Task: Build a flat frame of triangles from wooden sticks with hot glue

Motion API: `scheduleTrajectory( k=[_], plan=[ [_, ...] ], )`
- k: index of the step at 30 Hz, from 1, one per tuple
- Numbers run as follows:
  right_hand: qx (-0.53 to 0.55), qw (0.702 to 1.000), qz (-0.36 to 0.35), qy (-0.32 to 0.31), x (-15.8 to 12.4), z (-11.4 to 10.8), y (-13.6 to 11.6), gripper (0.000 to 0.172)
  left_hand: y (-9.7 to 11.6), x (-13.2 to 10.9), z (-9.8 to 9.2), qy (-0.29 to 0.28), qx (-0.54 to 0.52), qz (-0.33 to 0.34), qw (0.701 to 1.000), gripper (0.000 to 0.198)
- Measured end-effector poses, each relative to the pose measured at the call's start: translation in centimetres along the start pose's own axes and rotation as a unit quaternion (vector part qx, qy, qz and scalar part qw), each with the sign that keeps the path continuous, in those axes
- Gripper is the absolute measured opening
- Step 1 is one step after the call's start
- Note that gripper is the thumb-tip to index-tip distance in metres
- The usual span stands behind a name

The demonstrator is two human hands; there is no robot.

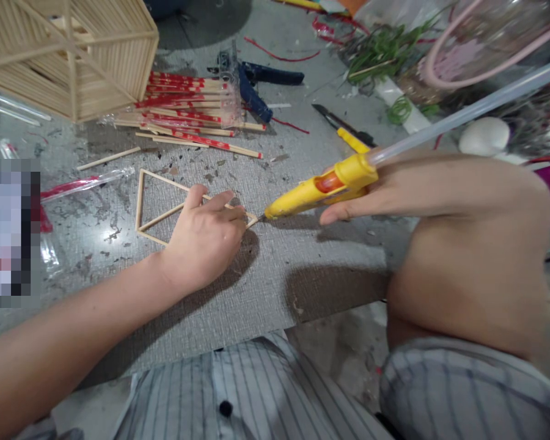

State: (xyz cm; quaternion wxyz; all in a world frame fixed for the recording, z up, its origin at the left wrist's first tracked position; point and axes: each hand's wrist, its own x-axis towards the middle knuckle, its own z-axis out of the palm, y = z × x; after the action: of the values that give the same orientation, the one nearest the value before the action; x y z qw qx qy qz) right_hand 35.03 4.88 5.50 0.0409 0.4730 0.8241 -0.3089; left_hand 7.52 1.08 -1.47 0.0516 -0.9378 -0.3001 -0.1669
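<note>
pinning the stick frame down with my left hand, fingers curled and pressed flat on its right-hand corner, i hold the yellow glue gun in my right hand – closed around the body, nozzle tip touching the frame's corner at about 3 o'clock of my left fingertips. the frame lies flat on the mat just ahead of me, a thin open shape of wooden sticks with one stick crossing inside.

i'd judge those sticks very light and stiff but easy to snap, and the joints likely weak – so pressing down near the corner, not lifting by a single stick, looks like the safe hold. the gun seems rigid plastic, easy to grip round its middle, with a clear glue stick running out the back toward 2 o'clock.

the grey textured mat is speckled with dried glue scraps. at 11 o'clock sits a bundle of red-wrapped chopsticks, beyond it a slatted wooden box; at 12 o'clock a dark blue tool, and a utility knife at 1 o'clock. green wire and clutter fill the far right.
</note>
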Motion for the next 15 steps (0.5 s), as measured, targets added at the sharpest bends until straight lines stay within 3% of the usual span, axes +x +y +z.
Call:
scheduleTrajectory(
  k=[3,15],
  plan=[
    [0.003,0.997,0.045,-0.055,0.21,-0.25,-0.52,0.045,0.01,-0.02,0.03,0.003,-0.002,0.000,1.000,0.026],
    [0.000,0.994,0.096,-0.056,0.36,-0.19,-0.81,0.054,-0.04,0.02,0.10,0.010,-0.010,-0.004,1.000,0.025]
  ],
)
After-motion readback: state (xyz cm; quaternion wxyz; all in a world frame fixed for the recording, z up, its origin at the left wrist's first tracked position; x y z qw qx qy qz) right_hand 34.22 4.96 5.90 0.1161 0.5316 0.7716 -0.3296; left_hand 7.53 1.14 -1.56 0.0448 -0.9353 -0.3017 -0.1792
